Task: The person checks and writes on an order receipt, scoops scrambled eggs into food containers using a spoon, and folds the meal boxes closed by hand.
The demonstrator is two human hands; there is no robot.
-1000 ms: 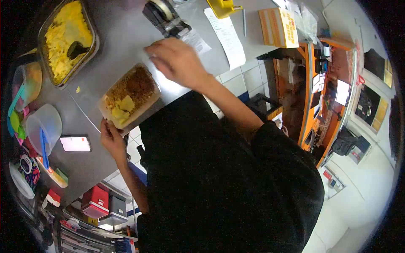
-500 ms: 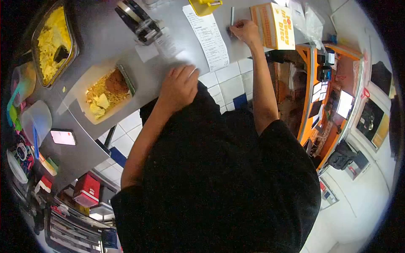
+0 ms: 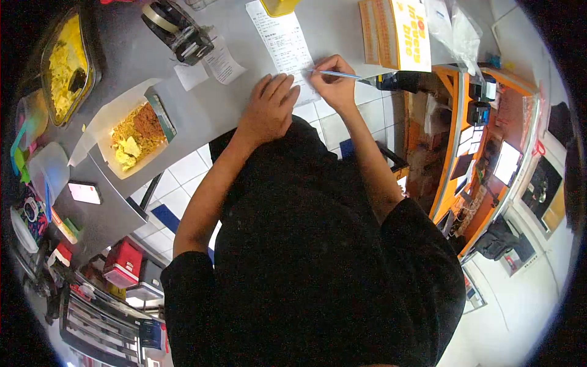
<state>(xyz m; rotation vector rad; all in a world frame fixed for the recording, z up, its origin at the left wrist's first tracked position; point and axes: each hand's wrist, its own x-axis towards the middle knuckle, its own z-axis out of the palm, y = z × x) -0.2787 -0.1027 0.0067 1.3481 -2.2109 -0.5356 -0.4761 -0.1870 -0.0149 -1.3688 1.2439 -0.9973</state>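
Observation:
A long printed receipt [image 3: 286,46] lies at the front edge of the grey metal table, its lower end hanging near the rim. My right hand [image 3: 335,82] is closed around a pen [image 3: 342,74], its tip at the receipt's right side. Just left of the receipt's lower part, my left hand [image 3: 269,109] rests flat at the table edge with fingers stretched out. It holds nothing. Further left, an open takeaway box [image 3: 116,165] holds rice, yellow pieces and a brown topping.
A tape dispenser [image 3: 177,30] and a slip of paper [image 3: 223,61] are behind my left hand. Printed cartons [image 3: 413,37] and plastic bags [image 3: 458,33] stand at right. At left are a glass dish of yellow food [image 3: 93,79], a phone [image 3: 84,192] and a plastic tub [image 3: 52,168].
My right hand has taken up the pen from beside the cartons and moved left to the receipt. My left hand has shifted slightly toward the receipt.

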